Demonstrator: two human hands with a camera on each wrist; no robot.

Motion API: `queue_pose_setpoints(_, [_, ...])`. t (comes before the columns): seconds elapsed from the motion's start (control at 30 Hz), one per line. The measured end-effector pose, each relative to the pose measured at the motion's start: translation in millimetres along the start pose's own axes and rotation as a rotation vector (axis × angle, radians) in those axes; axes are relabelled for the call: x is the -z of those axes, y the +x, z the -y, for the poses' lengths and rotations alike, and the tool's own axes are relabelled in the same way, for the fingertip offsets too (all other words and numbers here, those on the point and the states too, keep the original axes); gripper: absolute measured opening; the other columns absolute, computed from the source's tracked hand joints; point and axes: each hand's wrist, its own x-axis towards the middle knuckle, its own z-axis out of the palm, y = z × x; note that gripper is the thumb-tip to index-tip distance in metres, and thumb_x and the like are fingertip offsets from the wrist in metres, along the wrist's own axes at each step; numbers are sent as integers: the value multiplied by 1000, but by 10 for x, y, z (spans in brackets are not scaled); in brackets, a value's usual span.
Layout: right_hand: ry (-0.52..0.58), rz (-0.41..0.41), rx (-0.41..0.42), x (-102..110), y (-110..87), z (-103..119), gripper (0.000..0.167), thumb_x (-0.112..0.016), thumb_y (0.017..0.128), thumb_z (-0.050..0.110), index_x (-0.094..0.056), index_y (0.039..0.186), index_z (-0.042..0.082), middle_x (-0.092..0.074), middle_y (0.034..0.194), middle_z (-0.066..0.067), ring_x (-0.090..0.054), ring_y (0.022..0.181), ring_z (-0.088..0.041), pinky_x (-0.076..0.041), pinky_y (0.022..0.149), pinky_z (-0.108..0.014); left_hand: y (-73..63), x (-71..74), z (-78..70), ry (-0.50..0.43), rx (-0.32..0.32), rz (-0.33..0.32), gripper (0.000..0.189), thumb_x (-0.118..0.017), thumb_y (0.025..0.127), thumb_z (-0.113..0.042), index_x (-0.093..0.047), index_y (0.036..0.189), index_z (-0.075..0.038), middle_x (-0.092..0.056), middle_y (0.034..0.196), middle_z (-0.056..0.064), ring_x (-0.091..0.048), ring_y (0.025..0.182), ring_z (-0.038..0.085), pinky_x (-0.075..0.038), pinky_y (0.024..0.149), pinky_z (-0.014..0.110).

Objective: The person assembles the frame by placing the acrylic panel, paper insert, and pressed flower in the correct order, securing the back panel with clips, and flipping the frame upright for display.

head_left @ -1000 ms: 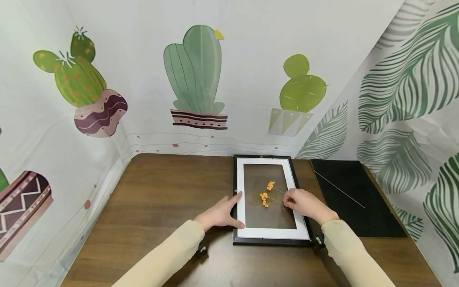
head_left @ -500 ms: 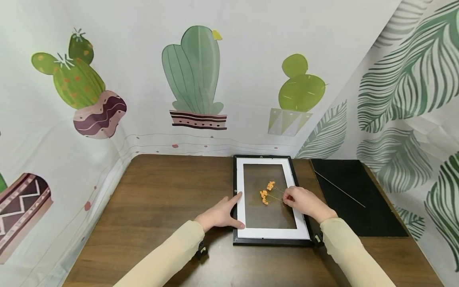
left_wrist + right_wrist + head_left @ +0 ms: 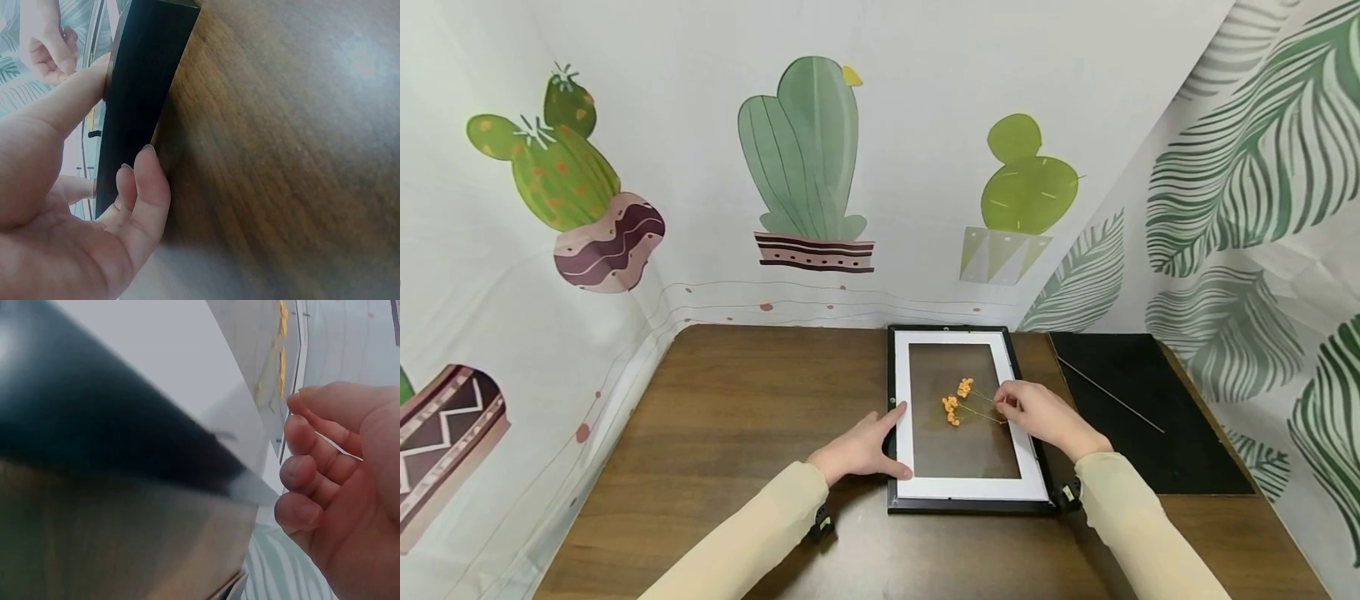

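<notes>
A black picture frame [image 3: 970, 507] with a white mat [image 3: 955, 488] lies on the table. On its transparent pane [image 3: 966, 454] are two sprigs of small orange flowers [image 3: 951, 410], their thin stems pointing right. My left hand [image 3: 859, 446] rests at the frame's left side, thumb and index finger spread onto the mat. In the left wrist view, other fingers [image 3: 149, 181] bend against the black side. Over the mat's right strip, my right hand [image 3: 1041, 417] pinches at the upper stem's end with thumb and index finger; the lower stem's end lies free just below.
A black backing board [image 3: 1150, 450] lies right of the frame, with a thin grey rod [image 3: 1112, 396] across it. The brown wooden table [image 3: 760, 392] meets a white cloth backdrop [image 3: 925, 167] printed with cacti and leaves.
My right hand has moved up and slightly right, from the lower stem's end to the upper one. The lower flower cluster has shifted slightly upward. The left hand stays in place.
</notes>
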Motion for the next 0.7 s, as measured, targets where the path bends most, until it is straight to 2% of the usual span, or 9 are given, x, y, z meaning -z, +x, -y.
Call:
queue_pose_setpoints(0.1, [-7,-30,-7,30,-18,-43,4,-68,99,6,-71,99,3,-59,80,4,-50,69,-10,-44,60,-28,-4,2,-6,-1,1,0,110,-90,80,-44,-27,167,-18,-31,161,35,-30,152,44,-38,115,59])
queue_pose_setpoints(0.33, [0,-2,-3,44,-50,-63,4,-69,98,6,-73,97,6,-60,81,6,-50,70,-8,-45,61,-27,-12,10,-28,7,0,-1,110,-90,80,-43,-27,166,-17,-32,160,36,-31,152,44,-39,114,60])
queue_pose_setpoints(0.7, [-6,-22,-1,134,-149,-71,3,-70,97,6,-72,100,5,-60,80,5,-51,70,-8,-46,61,-28,-15,4,-18,-3,-27,-12,111,-91,80,-42,-27,166,-14,-34,158,38,-33,150,47,-38,115,59])
